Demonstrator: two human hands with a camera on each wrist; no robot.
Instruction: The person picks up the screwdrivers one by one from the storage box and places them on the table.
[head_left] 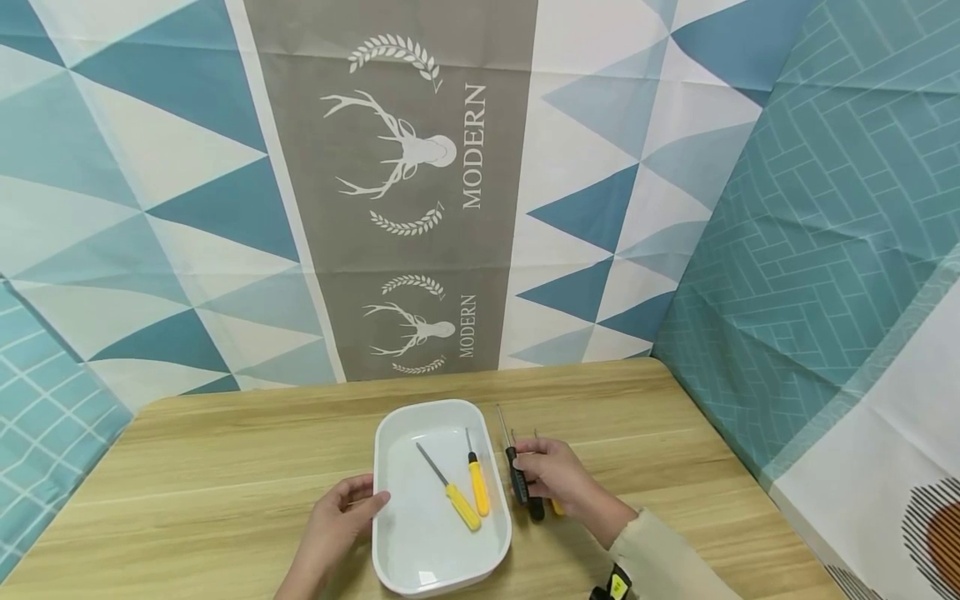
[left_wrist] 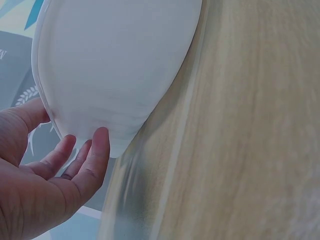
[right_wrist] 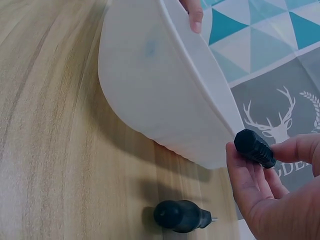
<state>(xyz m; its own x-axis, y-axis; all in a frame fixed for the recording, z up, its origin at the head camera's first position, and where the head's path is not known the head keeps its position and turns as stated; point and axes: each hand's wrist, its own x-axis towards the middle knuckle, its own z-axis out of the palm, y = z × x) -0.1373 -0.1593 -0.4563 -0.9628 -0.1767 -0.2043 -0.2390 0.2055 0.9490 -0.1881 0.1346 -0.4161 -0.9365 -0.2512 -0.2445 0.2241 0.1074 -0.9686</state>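
My left hand (head_left: 341,517) grips the left rim of a white rectangular tray (head_left: 405,542), thumb at the rim and fingers against the outer wall. Inside the tray lie a screwdriver with a yellow handle (head_left: 463,507) and another with a yellow-and-black handle (head_left: 479,488). Just right of the tray, my right hand (head_left: 562,477) pinches a black-handled screwdriver (right_wrist: 254,148), its shaft pointing away from me. Below that hand, a second black-handled screwdriver (right_wrist: 180,216) lies on the table. A yellow handle (head_left: 557,507) beside it is mostly hidden by the hand.
The wooden table (head_left: 247,450) meets a patterned cloth backdrop (head_left: 420,208) at its far edge. Another cloth (head_left: 825,250) hangs along the right side. A black-and-yellow object (head_left: 617,583) shows by the right sleeve, cut off by the frame.
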